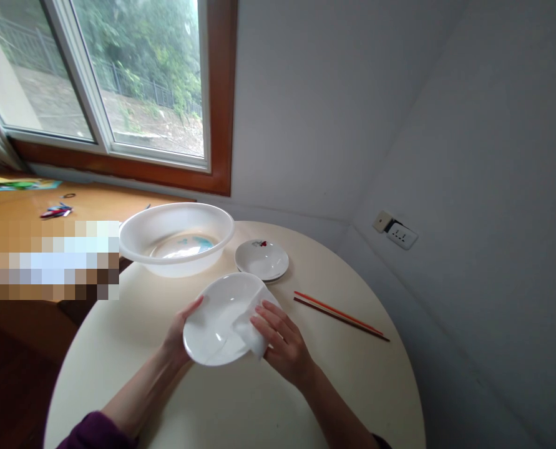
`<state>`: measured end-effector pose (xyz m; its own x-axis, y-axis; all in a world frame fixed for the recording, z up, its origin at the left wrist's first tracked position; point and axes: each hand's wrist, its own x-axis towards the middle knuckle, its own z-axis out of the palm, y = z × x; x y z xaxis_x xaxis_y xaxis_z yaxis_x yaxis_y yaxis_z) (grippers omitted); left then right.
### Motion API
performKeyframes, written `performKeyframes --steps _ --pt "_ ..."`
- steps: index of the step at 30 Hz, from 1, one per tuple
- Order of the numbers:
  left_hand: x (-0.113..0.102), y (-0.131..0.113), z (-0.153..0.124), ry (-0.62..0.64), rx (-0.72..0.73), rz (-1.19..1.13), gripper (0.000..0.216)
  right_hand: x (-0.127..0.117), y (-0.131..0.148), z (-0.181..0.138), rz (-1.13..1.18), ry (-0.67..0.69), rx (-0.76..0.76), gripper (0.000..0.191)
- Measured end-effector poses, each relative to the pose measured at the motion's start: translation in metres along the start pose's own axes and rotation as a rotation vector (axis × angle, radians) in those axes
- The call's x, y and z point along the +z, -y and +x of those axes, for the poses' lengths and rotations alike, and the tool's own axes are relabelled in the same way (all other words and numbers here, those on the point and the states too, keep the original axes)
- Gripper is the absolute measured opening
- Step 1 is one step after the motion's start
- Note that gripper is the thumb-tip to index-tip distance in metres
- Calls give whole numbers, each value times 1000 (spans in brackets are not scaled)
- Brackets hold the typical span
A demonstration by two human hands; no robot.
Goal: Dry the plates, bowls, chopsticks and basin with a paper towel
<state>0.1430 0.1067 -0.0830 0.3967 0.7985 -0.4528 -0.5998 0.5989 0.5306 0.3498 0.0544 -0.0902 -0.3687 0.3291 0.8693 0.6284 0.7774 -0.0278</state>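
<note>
1. Leftmost, well left of the plate (221,318) and beyond it, we see a wooden desk (104,206) under the window (156,75); small items (57,211) lie on it (too small for us to name).
2. Left of the plate and farther back, a white plastic basin (177,268) stands on the round table (231,411), probably placed there to leave our arms room.
3. At the plate's left rim, our left hand (178,333) grips it, thumb on top; the fingers are mostly hidden beneath, presumably bearing the weight.
4. The plate itself is between our hands, above the table and tilted towards us, which likely keeps its inner face in sight.
5. On the plate's right side, our right hand (286,340) holds a white cloth (246,327) against it, fingers laid over; the thumb is hidden.
6. Just behind the plate, a flowered dish (261,265) rests (another rim peeks out below), perhaps stacked to save room.
7. Right of the plate, two chopsticks (338,313) lie nearly parallel, likely kept clear of our hands.
</note>
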Motion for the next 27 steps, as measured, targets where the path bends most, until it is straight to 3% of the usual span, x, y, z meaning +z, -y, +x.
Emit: performKeyframes --steps 6,12,17,20,23,27 --pt "1 5 3 -33 85 -23 53 16 11 -7 162 -10 291 58" --pt "-5 11 9 -24 20 163 50 31 28 -1 236 -70 460 57" --pt "-7 16 13 -83 138 310 32 36 31 3 258 -30 420 60" --pt "-6 13 12 -90 62 236 24 36 36 7 240 28 287 63" --pt "0 8 7 15 -33 152 22 31 41 16 253 133 183 60" --pt "10 8 -1 8 119 212 14 22 43 29 266 170 158 49"
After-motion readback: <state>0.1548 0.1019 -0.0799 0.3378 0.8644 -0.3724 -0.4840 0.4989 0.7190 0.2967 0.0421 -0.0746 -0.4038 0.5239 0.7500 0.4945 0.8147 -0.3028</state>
